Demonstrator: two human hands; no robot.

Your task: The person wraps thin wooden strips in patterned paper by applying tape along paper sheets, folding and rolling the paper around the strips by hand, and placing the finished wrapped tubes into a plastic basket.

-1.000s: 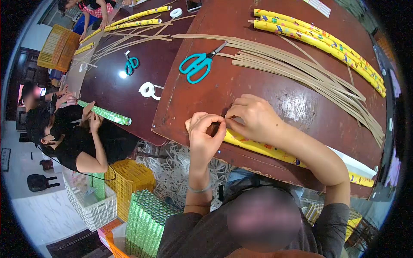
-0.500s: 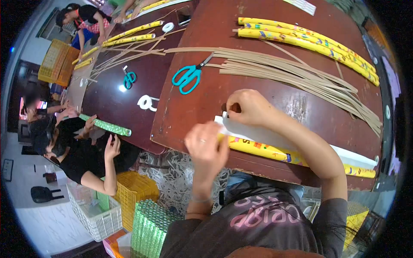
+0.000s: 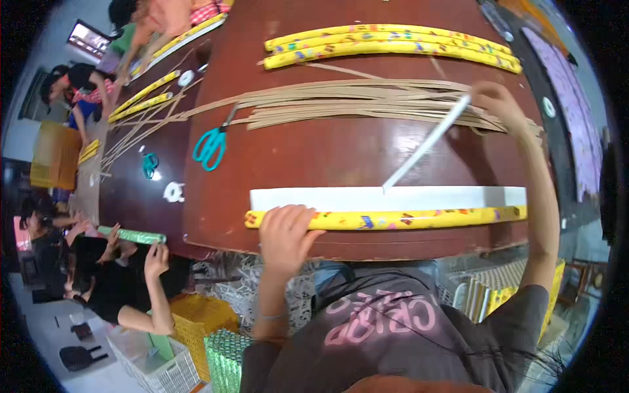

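Note:
A yellow patterned roll of wrapping paper (image 3: 386, 219) lies along the near table edge, with a white flap (image 3: 354, 197) of its sheet flat behind it. My left hand (image 3: 286, 236) grips the roll near its left end, fingers over the top and thumb on the near side. Raised over the right part of the table, my right hand (image 3: 496, 101) is closed on the end of a thin white strip (image 3: 426, 147). This strip slants down to the left, its lower end at the flap's far edge. The right fingertips are blurred.
Tan flat strips (image 3: 327, 105) lie across the table behind the roll. Teal scissors (image 3: 210, 148) are at the left. Finished yellow rolls (image 3: 393, 46) lie farther back. A co-worker at left holds a green roll (image 3: 134, 234). White tape rolls (image 3: 174, 191) sit on the left table.
My right hand has moved from the flap's left end up and to the right, drawing out the white strip. My left hand has come down onto the roll. The view has shifted.

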